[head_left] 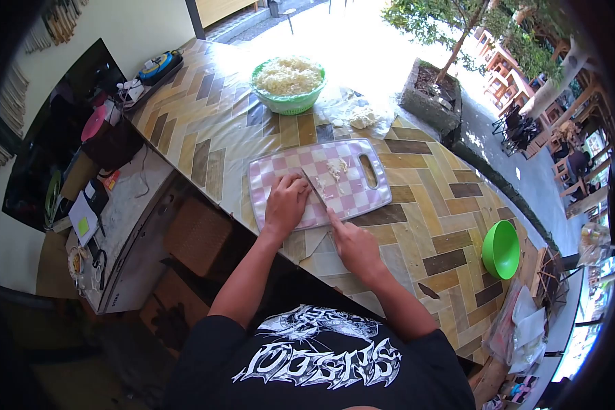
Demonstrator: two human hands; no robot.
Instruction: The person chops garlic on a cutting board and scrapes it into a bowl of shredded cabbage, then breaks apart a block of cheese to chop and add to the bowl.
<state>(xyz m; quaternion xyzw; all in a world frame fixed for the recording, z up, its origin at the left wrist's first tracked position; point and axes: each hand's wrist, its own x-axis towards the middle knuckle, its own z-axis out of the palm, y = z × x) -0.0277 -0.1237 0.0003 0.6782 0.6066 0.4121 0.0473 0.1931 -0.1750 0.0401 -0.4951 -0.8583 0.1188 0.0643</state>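
A pink and white checkered cutting board [280, 164] lies on the wooden table. On its left half, my left hand [287, 203] rests with fingers curled together; what they hold, if anything, is hidden under them. My right hand [354, 244] is wrapped round the handle of a knife [314, 186], whose blade points up and left, its tip close beside my left fingers. Small pale chopped pieces [336, 169] lie right of the blade. Beyond the board stands a green basket [294, 104] heaped with pale shredded food [289, 75]. A plastic sheet with pale pieces [361, 117] lies beside it.
A green bowl [501, 250] lies tilted near the right table edge [485, 184], with plastic bags [526, 321] below it. At left are a black screen [65, 137] and a lower desk [140, 198]. A potted tree [430, 96] stands beyond the table.
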